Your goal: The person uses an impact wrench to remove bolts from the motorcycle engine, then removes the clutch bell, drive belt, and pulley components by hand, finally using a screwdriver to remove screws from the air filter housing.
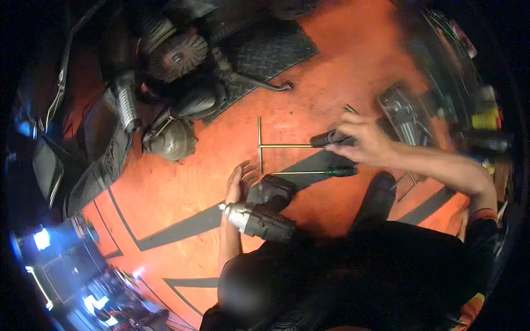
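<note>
My right hand (364, 138) is closed, fingers bent together, over the right end of a T-handle wrench (287, 146). A dark piece (322, 139) shows at the fingertips, and a small metal tip (351, 109) sticks out above the knuckles; what the fingers grip is partly hidden. My left hand (239, 182) has its fingers apart and holds nothing. Close beside it is a cordless impact wrench (259, 220) with a silver nose and black body, overlapping my left forearm in view. A screwdriver (309, 172) with a dark green handle lies below the T-handle wrench.
Partly stripped scooter parts fill the far left: a finned fan wheel (178, 57), a coil spring (127, 105) and a round metal housing (170, 140). A dark tread plate (270, 52) lies behind them. At right stands a blurred tray of metal tools (406, 113). The floor is orange with dark stripes.
</note>
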Motion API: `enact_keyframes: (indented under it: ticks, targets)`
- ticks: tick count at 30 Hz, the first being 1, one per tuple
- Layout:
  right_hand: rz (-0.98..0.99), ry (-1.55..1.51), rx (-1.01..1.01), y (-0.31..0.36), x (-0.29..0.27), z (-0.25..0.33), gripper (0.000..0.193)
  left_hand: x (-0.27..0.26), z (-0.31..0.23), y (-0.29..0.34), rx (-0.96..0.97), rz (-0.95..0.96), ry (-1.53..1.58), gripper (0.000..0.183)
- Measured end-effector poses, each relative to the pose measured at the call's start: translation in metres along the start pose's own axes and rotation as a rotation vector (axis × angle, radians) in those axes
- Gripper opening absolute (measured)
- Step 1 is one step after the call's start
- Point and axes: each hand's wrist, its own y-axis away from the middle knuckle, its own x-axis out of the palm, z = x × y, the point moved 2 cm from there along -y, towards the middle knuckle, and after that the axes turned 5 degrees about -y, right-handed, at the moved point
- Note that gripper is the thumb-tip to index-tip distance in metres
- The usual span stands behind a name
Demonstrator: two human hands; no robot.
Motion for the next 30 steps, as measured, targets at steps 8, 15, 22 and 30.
enact_keyframes:
  ticks: [8,15,22,30]
  targets:
    - [0.029,-0.247,-0.130,-0.090,0.221,0.019,0.026,0.030,-0.031,-0.019,0.263,-0.019,0.951,0.040]
    - [0.411,0.065,-0.145,-0.009,0.204,-0.002,0.066,-0.044,-0.048,0.038,0.428,-0.119,1.074,0.036]
    - [0.241,-0.651,0.418,0.064,0.292,-0.049,0.077,-0.008,-0.052,0.058,0.444,-0.142,1.001,0.041]
    - [-0.103,-0.485,-0.008,0.009,0.291,0.008,0.061,-0.003,-0.046,0.053,0.524,-0.074,1.119,0.042]
